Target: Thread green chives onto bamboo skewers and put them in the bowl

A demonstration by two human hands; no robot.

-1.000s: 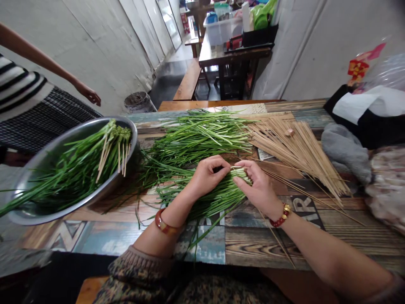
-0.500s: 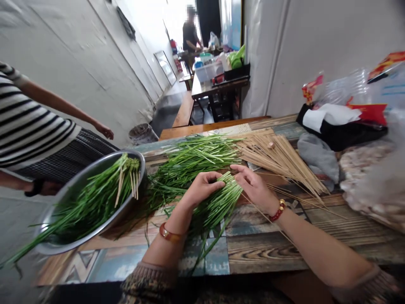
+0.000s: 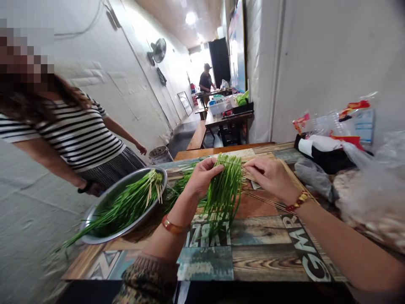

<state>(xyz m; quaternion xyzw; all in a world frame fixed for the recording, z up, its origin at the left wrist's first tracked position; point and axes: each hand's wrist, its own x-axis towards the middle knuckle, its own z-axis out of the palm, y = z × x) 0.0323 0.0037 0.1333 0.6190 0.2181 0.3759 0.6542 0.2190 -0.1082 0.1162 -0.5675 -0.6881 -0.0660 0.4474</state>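
Note:
My left hand (image 3: 207, 173) is closed around a bunch of green chives (image 3: 224, 190), thumb on top, lifted above the table. The long green leaves hang down from it in a curtain. My right hand (image 3: 268, 175) is closed in a pinch at the right side of the bunch. A thin pale bamboo skewer seems to be in its fingertips, mostly hidden by the hand. Behind and below my hands, more chives (image 3: 183, 181) lie on the table. Loose bamboo skewers (image 3: 264, 198) lie under and beside my right hand.
A steel basin (image 3: 122, 232) at left holds skewered chives (image 3: 133, 196). A person in a striped shirt (image 3: 85, 131) stands beyond it. Plastic bags of pale bulbs (image 3: 357, 190) and packaging (image 3: 332, 143) lie right. Another person (image 3: 206, 80) stands far back. The patterned tabletop (image 3: 259, 257) ends near me.
The chives bunch has been raised off the table, its leaves now hanging down. My right hand's fingers have closed to a pinch. The view has tilted up, showing more of the person at left.

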